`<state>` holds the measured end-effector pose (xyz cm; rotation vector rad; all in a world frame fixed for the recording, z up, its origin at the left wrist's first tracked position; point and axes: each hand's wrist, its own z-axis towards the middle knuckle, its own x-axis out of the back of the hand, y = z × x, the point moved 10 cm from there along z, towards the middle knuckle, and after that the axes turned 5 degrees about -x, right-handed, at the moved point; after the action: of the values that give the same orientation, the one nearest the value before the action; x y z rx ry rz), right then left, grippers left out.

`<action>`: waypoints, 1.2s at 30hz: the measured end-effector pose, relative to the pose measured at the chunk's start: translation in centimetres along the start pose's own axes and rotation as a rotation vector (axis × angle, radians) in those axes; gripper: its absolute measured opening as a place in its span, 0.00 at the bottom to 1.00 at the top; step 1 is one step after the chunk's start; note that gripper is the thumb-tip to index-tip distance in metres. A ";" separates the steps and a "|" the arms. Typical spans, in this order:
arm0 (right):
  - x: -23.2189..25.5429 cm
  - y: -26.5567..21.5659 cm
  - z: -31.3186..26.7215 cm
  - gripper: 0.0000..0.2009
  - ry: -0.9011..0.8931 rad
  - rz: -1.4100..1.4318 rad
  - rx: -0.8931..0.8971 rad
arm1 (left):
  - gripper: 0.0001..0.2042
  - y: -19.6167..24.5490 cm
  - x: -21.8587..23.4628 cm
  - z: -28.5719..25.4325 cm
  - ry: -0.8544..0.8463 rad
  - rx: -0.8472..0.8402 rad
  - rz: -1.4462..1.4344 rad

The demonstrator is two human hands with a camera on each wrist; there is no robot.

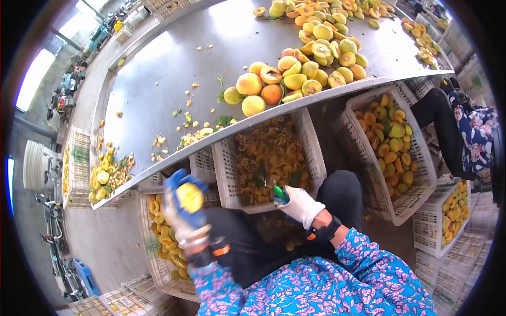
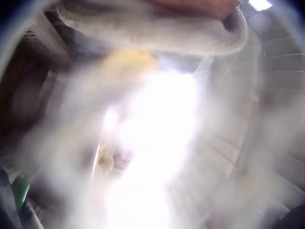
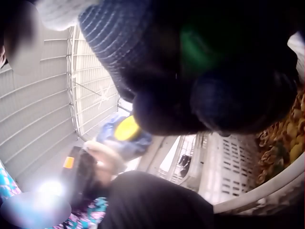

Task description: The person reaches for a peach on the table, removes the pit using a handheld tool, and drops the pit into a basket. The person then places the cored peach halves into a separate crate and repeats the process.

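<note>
In the head view my left hand (image 1: pixel 184 220), in a white and blue glove, is blurred by motion and holds a yellow peach half (image 1: pixel 190 197) in its fingers. The same peach half (image 3: pixel 127 128) shows in the right wrist view. My right hand (image 1: pixel 303 207), gloved too, grips the green handle of a small pitting tool (image 1: pixel 279 193) whose metal end points left. That hand is over the near edge of a crate (image 1: pixel 319 163) full of peach scraps (image 1: pixel 271 152). Glare and blur hide most of the left wrist view.
Whole and halved peaches (image 1: pixel 311 68) are heaped on the metal table (image 1: pixel 158 68). Crates of peach halves stand beside my left leg (image 1: pixel 145 226) and at right (image 1: pixel 352 137). Another person's leg (image 1: pixel 440 129) is at far right. Scraps (image 1: pixel 121 171) lie at the table's left end.
</note>
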<state>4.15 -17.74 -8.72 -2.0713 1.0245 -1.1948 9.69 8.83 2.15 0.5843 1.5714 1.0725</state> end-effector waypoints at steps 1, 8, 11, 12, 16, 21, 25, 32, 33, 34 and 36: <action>-0.2 0.5 -0.2 0.16 -0.033 0.013 -0.044 | 0.15 3.0 2.7 0.3 -0.001 -0.097 0.178; -2.1 0.0 -1.5 0.18 -0.196 -0.075 0.043 | 0.13 12.8 8.3 1.7 0.291 -0.199 1.497; -1.3 0.2 -1.6 0.19 -0.146 -0.079 0.067 | 0.19 7.8 -2.1 5.8 0.004 -0.225 1.335; -1.0 0.3 -1.6 0.18 -0.151 -0.057 0.047 | 0.21 4.6 -4.2 8.7 -0.163 -0.300 1.315; -0.4 1.2 -1.8 0.17 -0.219 0.082 -0.085 | 0.30 -4.6 -19.7 12.5 -0.673 -0.548 1.584; 0.4 0.5 -1.4 0.15 -0.288 0.248 -0.166 | 0.36 -14.2 -21.2 17.8 -0.916 -0.231 1.726; -0.2 0.1 -0.3 0.15 -0.277 0.170 -0.112 | 0.36 -12.7 -21.7 16.7 -0.846 -0.443 1.881; 0.5 0.8 -0.7 0.16 -0.210 0.251 -0.167 | 0.24 -8.4 -12.7 16.9 -0.446 0.232 0.253; 0.6 0.9 -0.4 0.16 -0.151 0.187 -0.128 | 0.24 -8.1 -12.5 15.6 -0.506 0.297 0.043; 0.8 0.6 -0.3 0.16 -0.140 0.191 -0.121 | 0.24 -7.0 -12.1 13.8 -0.439 0.313 -0.030; 0.9 -0.1 0.1 0.16 -0.071 0.152 -0.024 | 0.24 -5.4 -12.2 9.8 -0.333 0.385 -0.311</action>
<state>4.56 -18.41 -8.26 -1.9996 1.1447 -1.0305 23.37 -0.46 3.61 0.7075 1.5147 0.4144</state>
